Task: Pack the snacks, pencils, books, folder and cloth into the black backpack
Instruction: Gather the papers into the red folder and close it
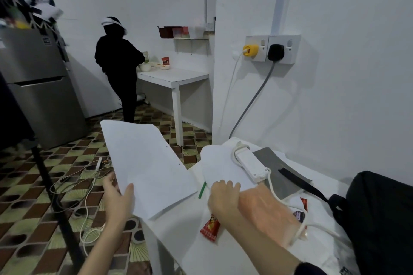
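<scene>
Holding a white folder (147, 169) by its lower left edge, the left hand (118, 198) has its thumb on top and fingers tucked beneath, keeping it lifted over the patterned floor in the middle of the frame. The right hand (223, 196) lies knuckles up, fingers bent, on a white sheet (219, 169) on the table (279, 259); whether it pinches the sheet cannot be told. A green pencil (202, 190) shows just left of that hand, partly covered. A red snack packet (210, 227) lies lower centre, its print too blurred to read. The black backpack (380, 219) sits at the right edge, cut off. A white power strip (251, 164) rests on the sheet
</scene>
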`<state>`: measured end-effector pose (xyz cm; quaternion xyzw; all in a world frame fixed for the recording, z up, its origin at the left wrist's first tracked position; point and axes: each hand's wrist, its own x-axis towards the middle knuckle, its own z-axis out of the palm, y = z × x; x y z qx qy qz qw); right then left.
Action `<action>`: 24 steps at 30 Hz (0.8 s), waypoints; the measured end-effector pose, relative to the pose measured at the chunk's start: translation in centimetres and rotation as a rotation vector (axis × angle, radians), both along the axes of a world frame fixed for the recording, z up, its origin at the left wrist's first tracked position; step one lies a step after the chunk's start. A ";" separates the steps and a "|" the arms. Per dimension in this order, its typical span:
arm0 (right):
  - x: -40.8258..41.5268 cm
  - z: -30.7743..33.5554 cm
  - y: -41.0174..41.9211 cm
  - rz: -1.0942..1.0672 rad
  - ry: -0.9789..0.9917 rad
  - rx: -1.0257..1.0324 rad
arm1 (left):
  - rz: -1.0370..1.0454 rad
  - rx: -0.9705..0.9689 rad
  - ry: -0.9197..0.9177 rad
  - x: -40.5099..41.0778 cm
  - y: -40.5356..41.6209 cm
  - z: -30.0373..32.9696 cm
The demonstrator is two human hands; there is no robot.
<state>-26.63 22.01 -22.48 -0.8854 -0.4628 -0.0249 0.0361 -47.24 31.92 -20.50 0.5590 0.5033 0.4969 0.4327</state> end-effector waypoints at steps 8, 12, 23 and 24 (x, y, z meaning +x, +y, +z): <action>5.5 3.7 -1.9 -0.260 0.461 0.716 | -0.261 0.162 0.093 4.0 0.3 1.2; 5.9 4.1 -2.5 -0.203 0.501 0.930 | -0.274 0.058 0.055 6.4 0.0 2.0; -2.9 4.0 -1.9 0.482 0.085 0.993 | -0.373 -0.398 -0.123 9.5 -1.1 2.7; -3.7 3.7 -1.9 0.527 0.047 0.959 | -0.403 -0.432 -0.175 9.6 -1.1 2.7</action>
